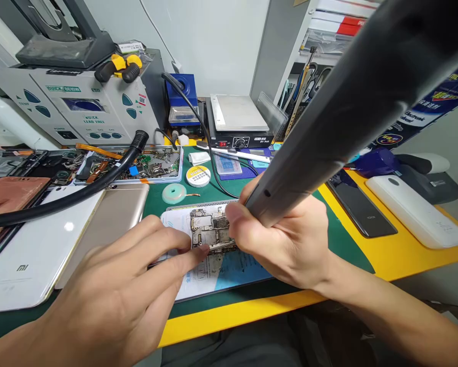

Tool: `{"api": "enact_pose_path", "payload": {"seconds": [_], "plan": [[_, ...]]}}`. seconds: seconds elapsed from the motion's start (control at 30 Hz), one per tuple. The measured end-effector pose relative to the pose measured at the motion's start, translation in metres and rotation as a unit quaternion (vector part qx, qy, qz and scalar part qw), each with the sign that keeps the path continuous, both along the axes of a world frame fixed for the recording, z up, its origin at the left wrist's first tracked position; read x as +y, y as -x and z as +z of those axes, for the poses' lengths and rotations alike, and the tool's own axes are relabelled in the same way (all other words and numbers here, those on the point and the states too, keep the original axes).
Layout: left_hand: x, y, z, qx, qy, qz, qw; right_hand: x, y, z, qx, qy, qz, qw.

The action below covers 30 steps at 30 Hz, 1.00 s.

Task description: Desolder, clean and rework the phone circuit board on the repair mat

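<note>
Head view: right hand [290, 247] clasping dark tool [339, 109]; left hand [116, 285] palm-down at circuit board [209, 236], grip unclear.

Dully metallic circuit board [209, 237] beside the left hand [124, 285]; smooth matt green mat [345, 250] beneath; glossy white phone [33, 239] left of that hand; glossy black phone [362, 205] right of the right hand [290, 242].
</note>
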<state>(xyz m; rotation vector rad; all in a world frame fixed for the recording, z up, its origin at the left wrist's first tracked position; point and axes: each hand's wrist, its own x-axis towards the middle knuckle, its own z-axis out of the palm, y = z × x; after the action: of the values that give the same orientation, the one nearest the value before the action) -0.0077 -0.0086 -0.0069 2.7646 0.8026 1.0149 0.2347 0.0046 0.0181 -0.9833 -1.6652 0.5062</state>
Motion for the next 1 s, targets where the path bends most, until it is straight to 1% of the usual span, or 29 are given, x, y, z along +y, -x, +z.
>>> {"api": "enact_pose_path", "payload": {"seconds": [0.17,0.3,0.43,0.63,0.8,0.9,1.0], "plan": [[-0.0002,0.0005,0.0,-0.009,0.001,-0.008,1.0,0.0,0.0008,0.0005,0.004,-0.001,0.008,1.0],[0.0007,0.0007,0.0007,0.01,0.008,-0.011,1.0,0.0004,0.0006,-0.0008,0.008,0.007,0.009,1.0],[0.0013,-0.0005,0.0026,0.004,0.016,-0.014,1.0,0.0014,0.0006,-0.0033,0.012,-0.026,0.013,0.999],[0.0018,-0.0001,0.0037,0.018,0.017,-0.012,1.0,0.0004,-0.0004,-0.0019,0.001,-0.027,0.0,1.0],[0.0012,0.0014,0.0037,0.027,0.017,-0.02,0.999,0.0004,-0.001,-0.0001,-0.004,-0.008,0.013,1.0],[-0.0002,0.0026,0.0029,0.024,0.024,-0.014,0.999,0.0006,-0.0005,0.0,-0.002,-0.014,0.001,1.0],[-0.0004,0.0026,0.0018,0.031,0.022,-0.016,0.999,0.001,0.0003,-0.0008,0.002,-0.026,0.009,1.0]]}}
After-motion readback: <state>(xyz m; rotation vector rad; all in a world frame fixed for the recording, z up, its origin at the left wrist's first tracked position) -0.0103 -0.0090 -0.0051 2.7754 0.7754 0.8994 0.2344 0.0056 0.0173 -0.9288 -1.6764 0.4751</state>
